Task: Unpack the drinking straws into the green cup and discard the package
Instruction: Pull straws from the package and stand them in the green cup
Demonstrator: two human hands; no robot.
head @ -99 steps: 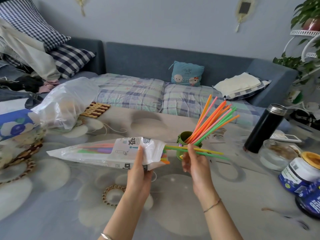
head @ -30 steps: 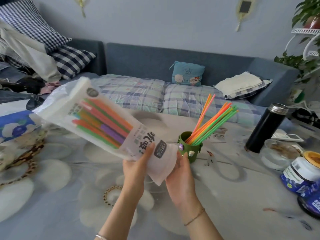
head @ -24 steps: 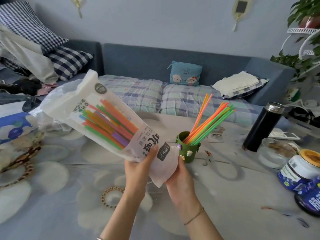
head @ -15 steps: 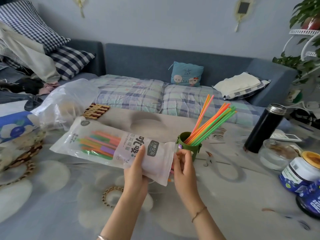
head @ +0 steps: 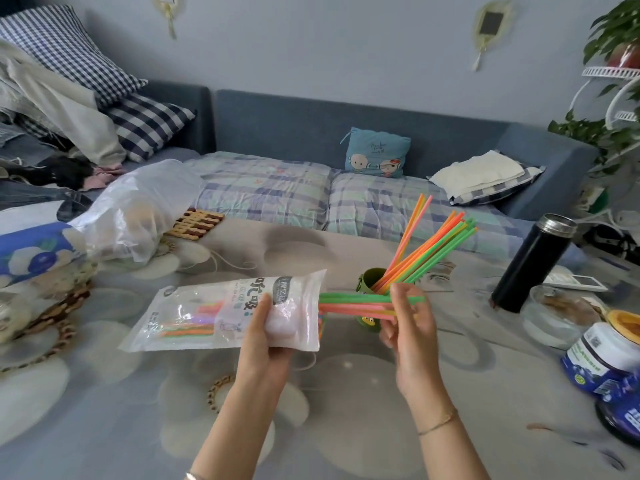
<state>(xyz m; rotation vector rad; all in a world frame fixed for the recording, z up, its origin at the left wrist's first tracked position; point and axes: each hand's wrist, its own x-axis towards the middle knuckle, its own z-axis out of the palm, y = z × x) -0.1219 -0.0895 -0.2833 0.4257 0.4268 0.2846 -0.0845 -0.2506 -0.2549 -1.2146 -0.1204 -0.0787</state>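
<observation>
Half a second back the right hand (head: pixel 408 327) was just poking at the package (head: pixel 207 313) mouth, but here its fingers (head: pixel 400 294) had pinched another bunch of straws (head: pixel 353 300) halfway out while the left hand (head: pixel 266 337) gripped the package over the middle of the bench (head: pixel 346 410), just beside the part-filled green cup (head: pixel 372 277), so I'd guess only a few were left to go, and the bold Chinese print on it was nothing I could read.

Coloured straws (head: pixel 356 303) jut sideways from the clear package (head: pixel 221 310) before the green cup (head: pixel 369 277).

hands (head: pixel 408 327) pulling straws (head: pixel 353 303), package (head: pixel 228 313), cup (head: pixel 372 278)
</observation>
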